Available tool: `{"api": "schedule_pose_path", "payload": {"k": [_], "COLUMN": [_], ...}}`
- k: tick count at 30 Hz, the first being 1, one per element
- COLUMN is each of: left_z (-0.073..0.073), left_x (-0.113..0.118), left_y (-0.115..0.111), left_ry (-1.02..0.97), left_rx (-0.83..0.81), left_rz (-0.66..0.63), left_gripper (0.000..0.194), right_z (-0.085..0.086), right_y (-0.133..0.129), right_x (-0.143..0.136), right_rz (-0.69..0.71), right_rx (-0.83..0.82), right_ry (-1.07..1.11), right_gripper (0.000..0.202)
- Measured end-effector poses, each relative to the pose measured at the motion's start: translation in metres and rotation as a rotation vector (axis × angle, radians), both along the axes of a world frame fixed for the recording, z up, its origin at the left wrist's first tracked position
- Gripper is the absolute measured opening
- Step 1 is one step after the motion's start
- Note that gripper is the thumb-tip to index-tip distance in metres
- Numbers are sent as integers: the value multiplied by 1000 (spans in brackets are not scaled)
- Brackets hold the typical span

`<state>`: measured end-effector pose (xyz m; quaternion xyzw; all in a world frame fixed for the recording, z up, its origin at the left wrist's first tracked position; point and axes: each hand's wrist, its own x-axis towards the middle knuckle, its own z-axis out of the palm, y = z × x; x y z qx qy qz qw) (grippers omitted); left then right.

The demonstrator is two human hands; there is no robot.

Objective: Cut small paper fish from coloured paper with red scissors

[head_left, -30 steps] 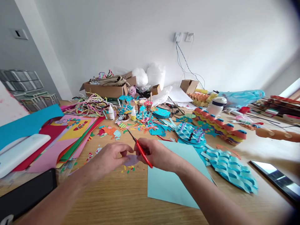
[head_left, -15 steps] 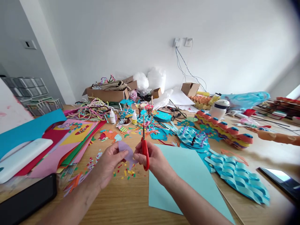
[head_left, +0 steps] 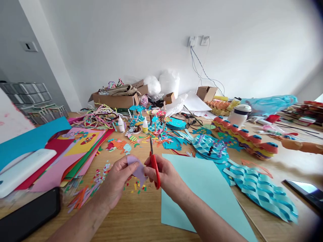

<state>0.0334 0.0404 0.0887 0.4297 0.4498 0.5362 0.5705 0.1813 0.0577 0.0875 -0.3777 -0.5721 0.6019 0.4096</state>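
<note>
Pinching the purple paper with the left hand, thumb pressed on top and fingers curled behind, with almost no gap between. Holding it just right of the left palm, between both hands, seemingly lifted off the desk and above small scraps. Slanting its long axis from the broad upper-left end, by the left thumb, down to the narrower lower-right end, toward the body. Bearing it mainly from the left, so nearer the left hand than the right. Meeting its right edge with the thumb side of the right hand, apparently in touch, though hard to tell whether pinching or only brushing. Curling that same hand around the red handle of the scissors, with blades seemingly together and pointing forward, away from the body. Setting the blades just right of the paper, at an angle to its slant, apart from it. Farther right, reaching the forearm over the teal sheet, flat on the desk beside the scissors.
</note>
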Motion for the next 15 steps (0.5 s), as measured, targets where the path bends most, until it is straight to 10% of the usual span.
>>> {"api": "schedule_pose_path", "payload": {"k": [15], "left_z": [1], "left_x": [-14], "left_y": [3], "left_ry": [43], "left_rx": [125], "left_rz": [-25], "left_gripper": [16], "right_z": [2], "right_y": [-2], "right_x": [24], "right_rz": [248], "right_rx": [351], "right_ry": [-547], "right_gripper": [33]}}
